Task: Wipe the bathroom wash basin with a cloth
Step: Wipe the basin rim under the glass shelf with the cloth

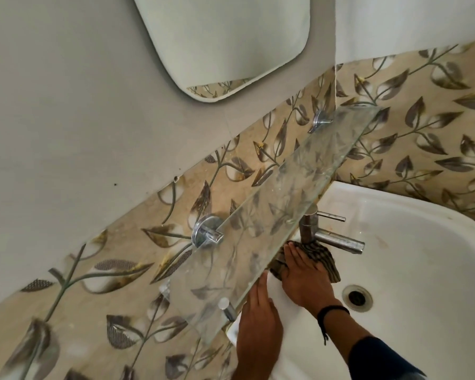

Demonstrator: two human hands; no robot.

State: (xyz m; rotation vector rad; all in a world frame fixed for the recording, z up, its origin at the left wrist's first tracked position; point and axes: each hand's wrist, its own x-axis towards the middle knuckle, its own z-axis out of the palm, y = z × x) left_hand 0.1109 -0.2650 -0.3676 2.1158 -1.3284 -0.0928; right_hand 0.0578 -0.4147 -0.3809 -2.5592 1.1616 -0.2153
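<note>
Dark sleeve (376, 357) is seen lowest in view, on the right forearm, with a black wristband (332, 311) at the wrist. The right hand (303, 281) is laid flat on a striped cloth (327, 259), its fingers (291, 253) straight and close together, nothing being gripped. The cloth is bunched on the back ledge of the white wash basin (395, 204), at the foot of the steel tap (337, 239) and partly under the edge of the glass shelf (299, 182). The left hand (258, 322) is rested flat on the ledge just beside it, fingers straight, holding nothing. The drain (357, 297) is seen in the bowl, near the right wrist. Leaf-patterned tiles (436, 119) are seen behind the shelf, and a mirror (222, 42) is mounted above.
</note>
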